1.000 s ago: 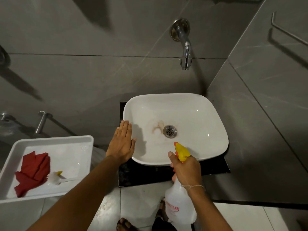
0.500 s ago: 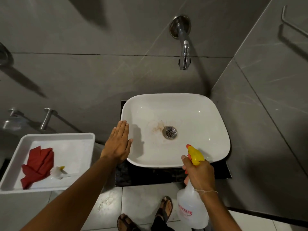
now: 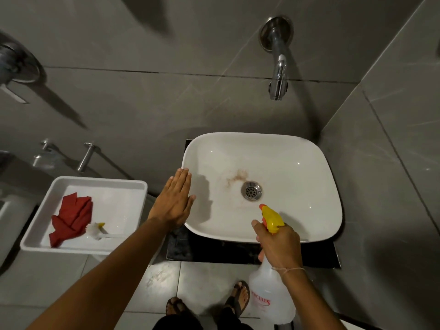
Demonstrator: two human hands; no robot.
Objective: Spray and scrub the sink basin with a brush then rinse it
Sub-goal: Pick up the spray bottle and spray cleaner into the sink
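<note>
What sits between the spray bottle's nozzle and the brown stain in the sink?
In the head view, the drain lies between the spray bottle's nozzle and the brown stain; otherwise only bare white basin.

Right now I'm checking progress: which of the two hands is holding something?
The right hand, gripping the spray bottle aimed at the sink basin. The left hand lies flat and empty by the basin's left rim.

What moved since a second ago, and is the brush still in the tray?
The right hand drew the spray bottle slightly right and back, nozzle aimed at the sink. The left hand stays flat on its rim. The brush and red cloth stay in the tray.
</note>
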